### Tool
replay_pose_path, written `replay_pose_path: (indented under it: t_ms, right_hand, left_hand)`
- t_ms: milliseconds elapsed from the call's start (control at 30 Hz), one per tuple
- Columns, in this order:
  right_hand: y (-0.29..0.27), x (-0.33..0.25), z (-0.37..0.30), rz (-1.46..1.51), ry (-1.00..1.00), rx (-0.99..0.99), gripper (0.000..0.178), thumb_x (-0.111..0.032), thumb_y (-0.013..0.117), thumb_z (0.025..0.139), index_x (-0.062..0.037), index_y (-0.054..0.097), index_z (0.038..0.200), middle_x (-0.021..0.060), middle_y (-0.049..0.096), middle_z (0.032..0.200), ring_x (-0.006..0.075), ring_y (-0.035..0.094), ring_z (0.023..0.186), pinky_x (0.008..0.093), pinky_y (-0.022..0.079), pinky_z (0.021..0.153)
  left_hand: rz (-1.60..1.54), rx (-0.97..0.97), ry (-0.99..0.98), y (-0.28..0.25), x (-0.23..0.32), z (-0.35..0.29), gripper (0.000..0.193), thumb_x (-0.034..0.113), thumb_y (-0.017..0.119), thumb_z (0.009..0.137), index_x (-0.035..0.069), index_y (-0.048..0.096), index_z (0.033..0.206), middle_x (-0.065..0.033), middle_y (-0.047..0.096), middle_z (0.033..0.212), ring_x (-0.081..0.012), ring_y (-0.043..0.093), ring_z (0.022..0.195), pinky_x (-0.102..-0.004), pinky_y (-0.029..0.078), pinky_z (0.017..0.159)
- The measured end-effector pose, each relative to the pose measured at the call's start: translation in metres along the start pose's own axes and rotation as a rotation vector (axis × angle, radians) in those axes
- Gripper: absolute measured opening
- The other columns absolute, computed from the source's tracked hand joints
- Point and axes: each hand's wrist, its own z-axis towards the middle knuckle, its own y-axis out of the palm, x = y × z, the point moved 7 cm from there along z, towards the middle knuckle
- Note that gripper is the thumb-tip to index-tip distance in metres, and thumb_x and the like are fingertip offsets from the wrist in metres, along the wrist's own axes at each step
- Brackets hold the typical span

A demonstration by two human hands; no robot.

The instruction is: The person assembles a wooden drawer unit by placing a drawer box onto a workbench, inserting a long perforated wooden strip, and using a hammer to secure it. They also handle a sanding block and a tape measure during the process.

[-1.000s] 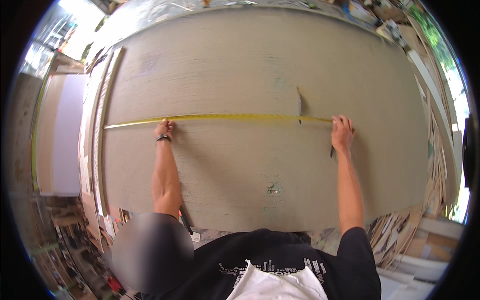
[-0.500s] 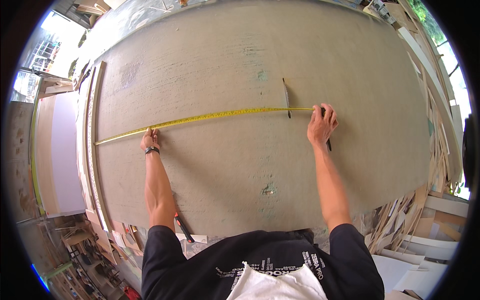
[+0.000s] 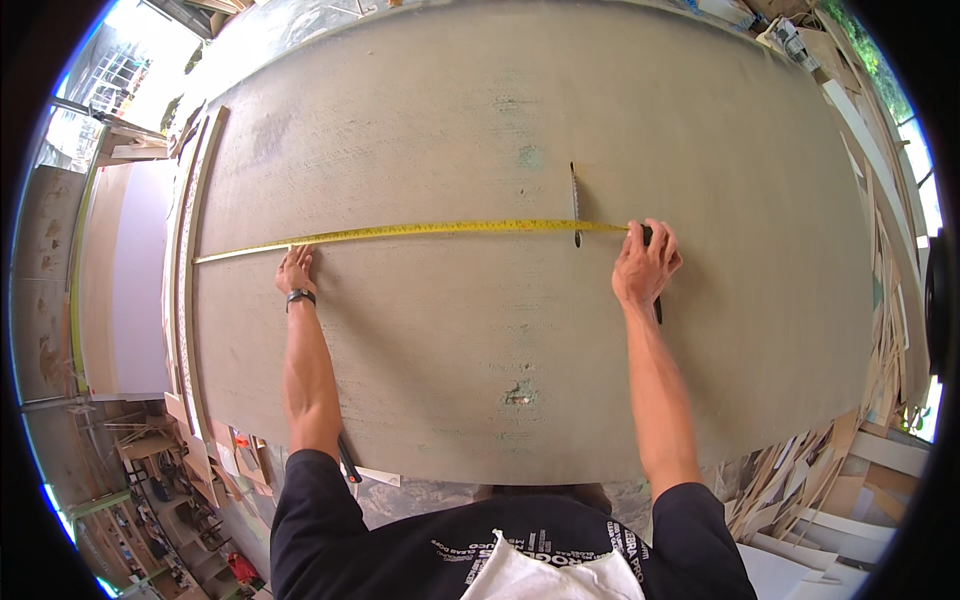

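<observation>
A yellow measuring tape [image 3: 450, 230] stretches across the large worn grey-brown table from the wooden strip [image 3: 205, 200] at the left. My right hand [image 3: 645, 265] grips its dark case, mostly hidden by my fingers. A thin black piece [image 3: 658, 309] sticks out below that palm. My left hand [image 3: 296, 266] has its fingertips closed on the tape's near edge, though the exact pinch is partly hidden. Between my hands, closer to the right one, a toothed saw blade [image 3: 575, 195] stands up from a slot in the tabletop. The tape passes over its near part.
Beside my left elbow lies a tool with a dark handle [image 3: 349, 460], partly hidden by the arm. Pale boards [image 3: 125, 280] stand beyond the left edge. Wood offcuts [image 3: 800, 465] pile up at the right. A chipped hollow [image 3: 520, 396] marks the near tabletop.
The view has shifted slightly. The tape runs more level, and its broad face shows up to my right hand, where it looked thin before. Both hands stay at the tape.
</observation>
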Motion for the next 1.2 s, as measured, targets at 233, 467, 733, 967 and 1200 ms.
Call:
replay_pose_path:
  t_ms: [233,467,733,967,1200]
  right_hand:
    - [0.001,0.003,-0.002,0.001,-0.008,0.04,0.02,-0.016,0.062,0.092,-0.0189,0.062,0.112,0.0017,0.05,0.126,0.0268,0.041,0.126,0.0517,0.036,0.093]
    - [-0.002,-0.004,0.001,-0.017,-0.023,0.075,0.022,-0.015,0.063,0.091,-0.0186,0.063,0.113,0.0007,0.053,0.124,0.0246,0.044,0.125,0.0511,0.037,0.094]
    - [0.004,-0.007,-0.001,-0.095,-0.011,0.129,0.021,-0.013,0.064,0.091,-0.0175,0.066,0.112,-0.0019,0.057,0.125,0.0221,0.046,0.127,0.0484,0.039,0.1]
    - [0.008,-0.019,0.003,-0.051,-0.056,0.159,0.019,-0.011,0.063,0.092,-0.0154,0.068,0.111,-0.003,0.059,0.121,0.021,0.05,0.123,0.0431,0.042,0.097]
    - [0.008,-0.024,0.001,-0.122,-0.091,0.149,0.017,-0.013,0.062,0.094,-0.0146,0.069,0.109,-0.0023,0.061,0.12,0.0204,0.052,0.12,0.0392,0.042,0.096]
  left_hand:
    - [0.218,-0.099,0.028,-0.061,0.051,-0.059,0.05,0.023,0.07,0.091,-0.004,0.049,0.127,-0.0209,0.059,0.12,-0.0344,0.07,0.094,-0.0366,0.057,0.074]
    - [0.527,0.119,0.086,-0.28,0.118,-0.012,0.052,0.033,0.074,0.087,0.0,0.054,0.123,-0.0174,0.065,0.112,-0.0292,0.072,0.084,-0.0323,0.056,0.065]
    - [1.174,0.358,0.139,-0.481,0.168,0.099,0.04,0.032,0.07,0.087,-0.002,0.061,0.108,-0.014,0.065,0.084,-0.0253,0.07,0.077,-0.0353,0.054,0.059]
    - [1.829,0.643,0.258,-0.515,0.2,0.158,0.083,0.055,0.066,0.085,-0.003,0.043,0.14,-0.0275,0.045,0.14,-0.0428,0.038,0.134,-0.0529,0.033,0.111]
    - [1.939,0.593,0.358,-0.519,0.207,0.211,0.075,0.067,0.059,0.085,0.005,0.058,0.127,-0.0206,0.06,0.12,-0.037,0.056,0.114,-0.0493,0.046,0.095]
